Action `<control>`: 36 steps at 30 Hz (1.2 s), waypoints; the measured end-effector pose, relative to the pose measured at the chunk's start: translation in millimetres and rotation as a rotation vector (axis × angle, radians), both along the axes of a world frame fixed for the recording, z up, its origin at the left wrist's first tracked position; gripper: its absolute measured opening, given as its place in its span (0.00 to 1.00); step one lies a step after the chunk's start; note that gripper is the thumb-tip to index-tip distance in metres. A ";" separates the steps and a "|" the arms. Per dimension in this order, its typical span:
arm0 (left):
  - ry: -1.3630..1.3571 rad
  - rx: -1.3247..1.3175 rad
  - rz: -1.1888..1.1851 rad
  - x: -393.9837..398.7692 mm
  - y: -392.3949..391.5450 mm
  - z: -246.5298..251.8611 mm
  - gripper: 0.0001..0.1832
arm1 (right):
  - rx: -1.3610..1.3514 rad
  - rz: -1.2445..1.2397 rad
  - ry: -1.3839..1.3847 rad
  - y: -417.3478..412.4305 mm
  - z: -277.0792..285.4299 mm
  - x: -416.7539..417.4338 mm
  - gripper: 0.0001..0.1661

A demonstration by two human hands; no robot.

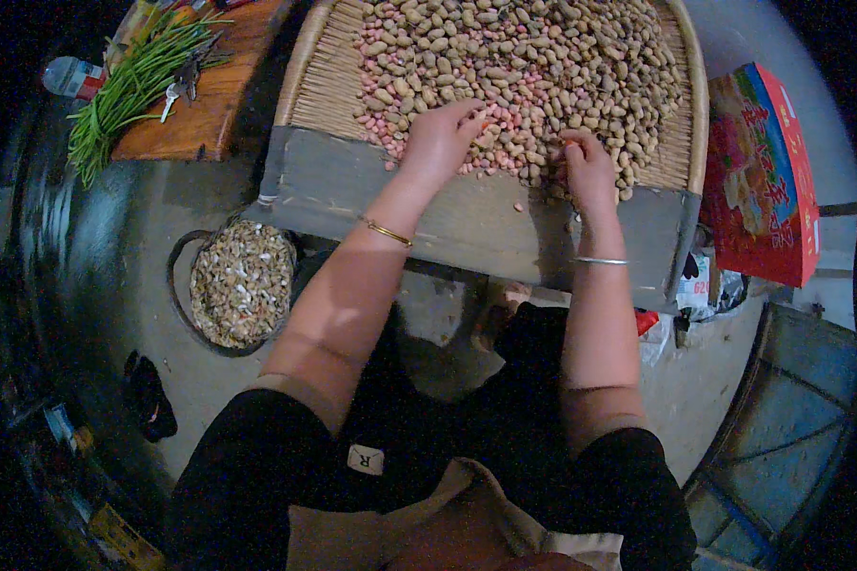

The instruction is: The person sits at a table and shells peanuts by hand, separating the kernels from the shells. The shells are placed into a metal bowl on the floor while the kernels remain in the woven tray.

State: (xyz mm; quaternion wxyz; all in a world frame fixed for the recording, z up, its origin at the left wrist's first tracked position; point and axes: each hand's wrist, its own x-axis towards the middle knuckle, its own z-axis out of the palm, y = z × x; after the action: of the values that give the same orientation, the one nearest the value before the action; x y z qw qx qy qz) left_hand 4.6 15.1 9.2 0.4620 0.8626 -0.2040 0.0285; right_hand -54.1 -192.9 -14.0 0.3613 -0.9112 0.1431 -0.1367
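Observation:
Unshelled peanuts (593,64) and pink shelled kernels (500,114) are heaped together on a woven winnowing tray (325,78) with a grey front panel. Over the front of the heap, my left hand (439,139) pinches a pale peanut shell (480,115) between thumb and fingers. To its right, my right hand (590,168) bends its fingers down against the peanuts. A small reddish spot shows at each hand's fingertips, too small to identify. Whatever lies under the right fingers is hidden. A gold-coloured bangle (389,233) circles the left wrist and a silver-coloured one (600,261) the right.
A handled basket (243,285) full of broken shells stands on the floor at left. Green stalks (132,93), keys (170,98) and a plastic bottle (73,77) lie around a wooden tabletop (186,139). A red printed carton (757,178) stands right of the tray.

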 end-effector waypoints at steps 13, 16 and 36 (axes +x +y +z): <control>0.759 -0.662 -0.046 6.2 -1.6 -2.0 0.11 | -0.400 0.204 -0.061 53.8 6.6 8.0 0.11; 1.089 -1.174 -0.124 12.9 9.2 -4.7 0.09 | -0.419 0.165 -0.074 63.0 7.3 15.4 0.10; 0.909 -0.689 -0.261 -11.1 -6.0 12.8 0.06 | 0.124 0.338 -0.175 60.8 43.2 -0.8 0.10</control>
State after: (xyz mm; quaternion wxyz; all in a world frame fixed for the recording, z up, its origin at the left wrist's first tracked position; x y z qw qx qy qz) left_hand -6.6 9.1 22.0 0.7567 0.5559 -0.0689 -0.3371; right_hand -54.9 -132.1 29.2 0.4455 -0.8830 -0.0357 -0.1438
